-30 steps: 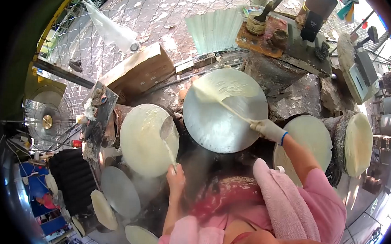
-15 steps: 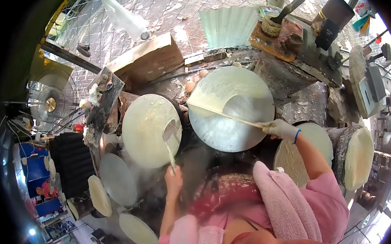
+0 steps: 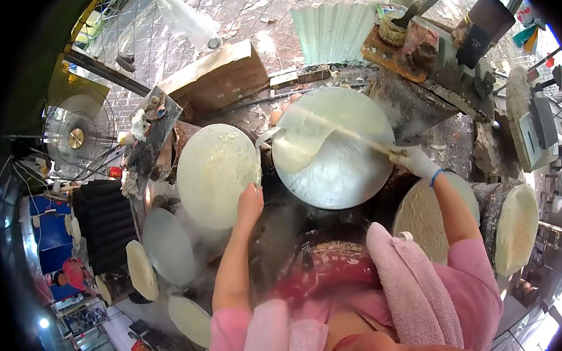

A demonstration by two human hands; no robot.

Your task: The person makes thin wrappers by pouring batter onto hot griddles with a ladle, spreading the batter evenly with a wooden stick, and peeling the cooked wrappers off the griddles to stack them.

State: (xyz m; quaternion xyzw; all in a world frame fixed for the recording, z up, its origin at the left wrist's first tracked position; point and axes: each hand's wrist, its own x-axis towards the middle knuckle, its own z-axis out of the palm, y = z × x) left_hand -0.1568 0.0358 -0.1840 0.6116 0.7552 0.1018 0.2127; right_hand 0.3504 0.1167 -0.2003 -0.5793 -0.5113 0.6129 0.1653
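The left hand, bare, is closed round the handle of a ladle, whose handle runs up along the right edge of a pale round sheet, and whose bowl hangs by the gap between that sheet and the middle plate. The right hand, in a whitish glove with a blue band at the wrist, grasps one end of a stick, which is blurred and slants up and left across the middle plate. Batter covers the upper and left part of this plate, while the lower right part shows bare, shiny metal. Below the right hand is a round crust, and farther right a thicker pancake stands tilted in view. Between the arms, close to the body, sits a red basin with a crusted rim, and a pink towel hangs over the right shoulder. Steam blurs the area near the left forearm. A grey plate lies left of that forearm, a box stands beyond the round sheet, and a fan is at far left
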